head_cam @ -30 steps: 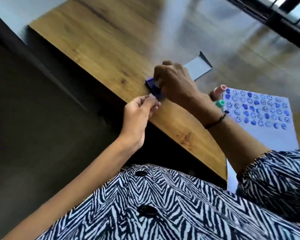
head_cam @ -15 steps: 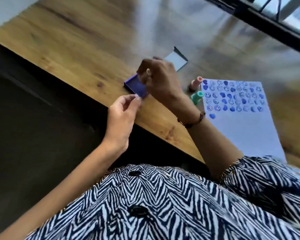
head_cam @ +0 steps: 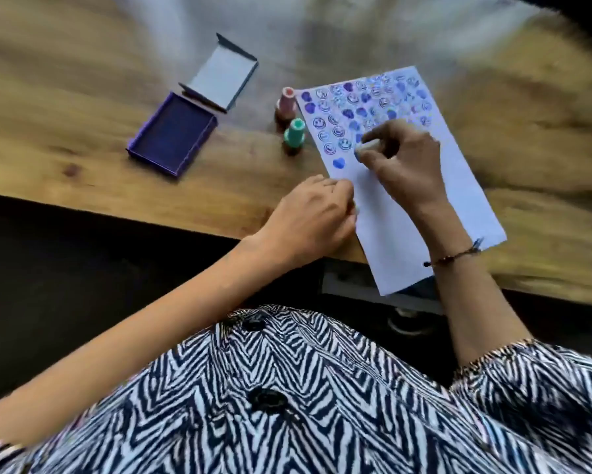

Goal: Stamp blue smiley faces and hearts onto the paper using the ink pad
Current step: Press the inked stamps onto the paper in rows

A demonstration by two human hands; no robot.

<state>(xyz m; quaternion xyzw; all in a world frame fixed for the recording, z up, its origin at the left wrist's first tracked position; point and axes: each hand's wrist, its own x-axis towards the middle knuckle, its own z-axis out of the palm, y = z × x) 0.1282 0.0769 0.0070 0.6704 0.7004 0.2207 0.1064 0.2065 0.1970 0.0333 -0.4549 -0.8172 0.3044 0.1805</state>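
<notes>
Glossy wood-grain worktop (head_cam: pixel 82 97) fills the room's view, dark floor below its near edge. On its right lies the white sheet of paper (head_cam: pixel 407 227), its far half crowded with blue smileys and hearts. Right hand (head_cam: pixel 402 155) pinches a small pale stamp (head_cam: pixel 369 147) just right of the lone heart; left hand (head_cam: pixel 308 217), fingers curled, steadies the sheet's left edge. Best pressed straight down, no rocking, then lifted cleanly. The open purple ink pad (head_cam: pixel 173 138) sits well left, two capped stampers (head_cam: pixel 289 121) between

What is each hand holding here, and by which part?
The right hand pinches a small stamp by its upper body, tip on the paper. The left hand holds nothing; it rests at the paper's left edge.
</notes>
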